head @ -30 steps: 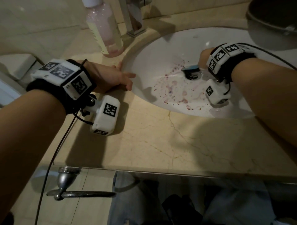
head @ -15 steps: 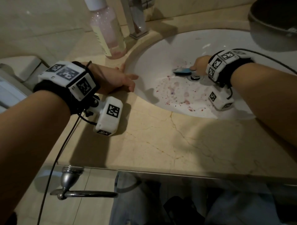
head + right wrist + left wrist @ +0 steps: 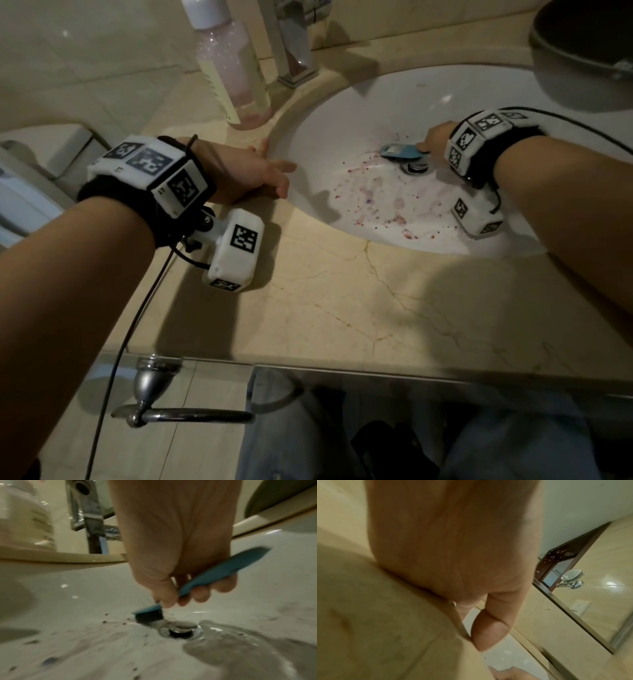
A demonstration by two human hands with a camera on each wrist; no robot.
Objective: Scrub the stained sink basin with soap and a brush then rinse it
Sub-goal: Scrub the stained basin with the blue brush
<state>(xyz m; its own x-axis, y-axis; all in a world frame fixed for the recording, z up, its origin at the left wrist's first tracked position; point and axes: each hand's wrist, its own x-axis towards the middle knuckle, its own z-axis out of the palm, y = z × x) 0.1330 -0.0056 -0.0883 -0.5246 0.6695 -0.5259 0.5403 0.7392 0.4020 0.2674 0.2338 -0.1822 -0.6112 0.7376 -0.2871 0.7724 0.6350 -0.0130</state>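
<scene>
The white sink basin [image 3: 359,109] carries purple-red stains [image 3: 380,202] across its near slope. My right hand [image 3: 436,138] grips a blue brush [image 3: 400,151] by the handle, its dark bristles [image 3: 149,618] down on the basin just left of the metal drain [image 3: 416,167]. In the right wrist view the fingers [image 3: 200,593] curl round the blue handle [image 3: 223,569]. My left hand [image 3: 246,171] rests flat on the marble counter [image 3: 342,301] at the basin's left rim, fingers straight. A soap bottle [image 3: 233,65] with pink liquid stands behind it.
A chrome tap [image 3: 294,41] rises at the back of the basin. A dark bowl [image 3: 582,37] sits on the counter at the far right. A chrome towel bar [image 3: 178,414] juts out below the counter edge. A wall mirror [image 3: 573,574] shows in the left wrist view.
The right hand has drawn the brush head leftward across the drain and back a little over the stained basin. The left hand has stayed on the counter rim.
</scene>
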